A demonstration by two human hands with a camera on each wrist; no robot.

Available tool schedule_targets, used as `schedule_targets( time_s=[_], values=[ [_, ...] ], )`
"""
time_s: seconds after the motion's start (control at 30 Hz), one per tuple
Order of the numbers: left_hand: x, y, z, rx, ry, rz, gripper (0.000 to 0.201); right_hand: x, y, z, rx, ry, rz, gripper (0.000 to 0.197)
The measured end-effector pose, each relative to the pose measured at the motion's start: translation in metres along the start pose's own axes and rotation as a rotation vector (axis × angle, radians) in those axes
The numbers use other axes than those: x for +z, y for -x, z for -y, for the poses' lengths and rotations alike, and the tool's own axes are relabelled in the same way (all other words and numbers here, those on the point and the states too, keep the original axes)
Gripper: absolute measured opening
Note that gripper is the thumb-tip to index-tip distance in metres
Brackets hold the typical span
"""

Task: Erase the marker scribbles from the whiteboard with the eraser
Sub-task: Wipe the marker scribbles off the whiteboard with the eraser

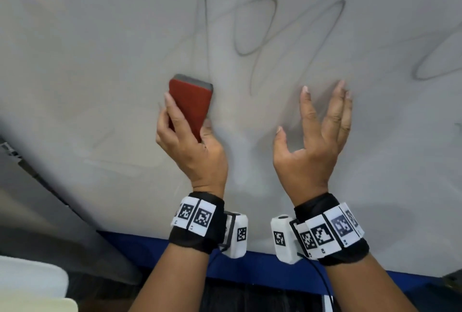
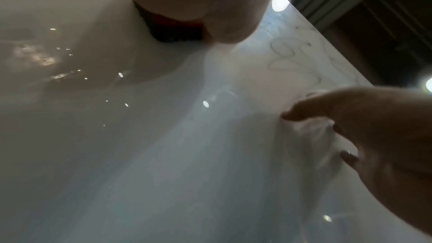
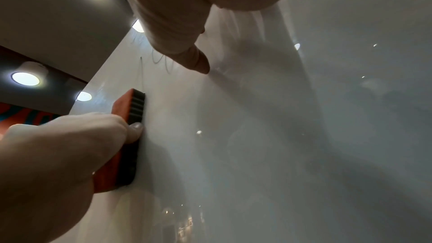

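The left hand (image 1: 192,141) grasps a red-backed block eraser with a dark felt pad (image 1: 191,101), thumb on one long edge and fingers wrapped round the other. The right-wrist view shows the felt face lying flat against the glossy white whiteboard (image 1: 100,61) — contact looks full along the pad's length. The eraser sits low on the board, just below and left of the nearest dark marker scribbles (image 1: 250,29), a tall spike and several loops that run off to the right.

The right hand (image 1: 315,136) is released, holding nothing; its fingers are spread and straight, their tips at or very near the board surface beside the eraser hand. Whether they actually press on it cannot be told for certain.

Faint grey traces (image 1: 120,159) lie on the board left of and below the eraser, which suggests that area is already wiped. Judgement: the wiping step is under way, with most of the visible scribbles yet to be cleared.

The next move calls for carrying the eraser up and to the right across the loops, pad kept flat and pressed firmly — a tilted pad would likely leave streaks.
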State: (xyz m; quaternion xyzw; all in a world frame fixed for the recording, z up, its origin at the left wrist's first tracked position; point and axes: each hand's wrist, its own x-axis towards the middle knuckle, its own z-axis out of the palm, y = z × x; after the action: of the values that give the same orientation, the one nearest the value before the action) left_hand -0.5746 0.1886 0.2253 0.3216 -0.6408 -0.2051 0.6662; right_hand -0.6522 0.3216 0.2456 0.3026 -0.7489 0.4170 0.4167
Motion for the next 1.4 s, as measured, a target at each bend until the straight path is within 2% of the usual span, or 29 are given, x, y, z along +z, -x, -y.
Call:
schedule_targets(
  time_s=[0.13, 0.33, 0.4, 0.5, 0.53, 0.57, 0.67, 0.7, 0.73, 0.77, 0.87, 0.9, 0.93, 0.97, 1.07, 1.1, 1.13, 1.23, 1.27, 1.3, 1.33, 1.4],
  values=[
    [-0.006, 0.005, -0.001, 0.265, -0.075, 0.143, 0.075, -0.001, 0.001, 0.005, 0.028, -0.022, 0.035, 0.073],
    [-0.019, -0.003, -0.004, 0.236, -0.014, 0.183, 0.076, 0.004, 0.006, 0.022, 0.086, -0.010, 0.055, 0.081],
    [-0.020, -0.009, 0.006, 0.170, 0.006, 0.140, 0.075, 0.008, 0.007, 0.025, 0.095, -0.012, 0.044, 0.083],
    [-0.024, -0.030, 0.024, -0.119, 0.085, -0.034, 0.076, 0.012, 0.009, 0.029, 0.105, -0.007, 0.034, 0.084],
    [-0.025, -0.034, 0.025, -0.156, 0.089, -0.059, 0.076, 0.013, 0.009, 0.030, 0.113, -0.010, 0.025, 0.085],
    [-0.026, -0.034, 0.021, -0.109, 0.071, -0.038, 0.076, 0.015, 0.010, 0.032, 0.120, -0.012, 0.016, 0.085],
    [-0.027, -0.015, 0.015, 0.349, -0.032, 0.200, 0.075, 0.021, 0.011, 0.040, 0.133, -0.017, 0.000, 0.086],
    [-0.028, -0.014, 0.019, 0.435, -0.055, 0.244, 0.075, 0.022, 0.012, 0.042, 0.138, -0.023, -0.006, 0.086],
    [-0.029, -0.021, 0.024, 0.434, -0.064, 0.243, 0.074, 0.023, 0.012, 0.044, 0.142, -0.031, -0.012, 0.086],
    [-0.029, -0.031, 0.030, 0.360, -0.063, 0.192, 0.073, 0.024, 0.012, 0.045, 0.145, -0.038, -0.015, 0.085],
    [-0.032, -0.071, 0.040, -0.010, 0.048, -0.026, 0.074, 0.025, 0.013, 0.046, 0.158, -0.038, -0.010, 0.085],
    [-0.032, -0.078, 0.038, -0.076, 0.071, -0.071, 0.075, 0.026, 0.013, 0.047, 0.160, -0.035, -0.011, 0.084],
    [-0.031, -0.081, 0.032, -0.073, 0.064, -0.080, 0.076, 0.027, 0.013, 0.049, 0.163, -0.035, -0.014, 0.084],
    [-0.030, -0.078, 0.024, 0.003, 0.036, -0.046, 0.075, 0.028, 0.013, 0.051, 0.168, -0.037, -0.017, 0.084],
    [-0.029, -0.051, 0.008, 0.437, -0.073, 0.188, 0.072, 0.031, 0.013, 0.057, 0.172, -0.034, -0.038, 0.083],
    [-0.029, -0.052, 0.009, 0.503, -0.095, 0.222, 0.073, 0.031, 0.013, 0.058, 0.170, -0.037, -0.040, 0.082],
    [-0.029, -0.059, 0.010, 0.488, -0.108, 0.211, 0.073, 0.031, 0.013, 0.058, 0.168, -0.047, -0.040, 0.081],
    [-0.029, -0.092, 0.011, 0.175, -0.028, 0.011, 0.073, 0.024, 0.006, 0.058, 0.146, -0.062, -0.043, 0.076],
    [-0.029, -0.099, 0.006, 0.108, 0.003, -0.041, 0.073, 0.021, 0.000, 0.057, 0.127, -0.055, -0.053, 0.075],
    [-0.029, -0.101, 0.000, 0.102, 0.006, -0.058, 0.073, 0.018, -0.008, 0.057, 0.106, -0.046, -0.064, 0.075],
    [-0.029, -0.098, -0.007, 0.159, -0.010, -0.026, 0.074, 0.015, -0.018, 0.057, 0.087, -0.038, -0.073, 0.075],
    [-0.028, -0.081, -0.018, 0.385, -0.069, 0.121, 0.076, 0.009, -0.035, 0.060, 0.054, -0.013, -0.073, 0.076]
  ],
)
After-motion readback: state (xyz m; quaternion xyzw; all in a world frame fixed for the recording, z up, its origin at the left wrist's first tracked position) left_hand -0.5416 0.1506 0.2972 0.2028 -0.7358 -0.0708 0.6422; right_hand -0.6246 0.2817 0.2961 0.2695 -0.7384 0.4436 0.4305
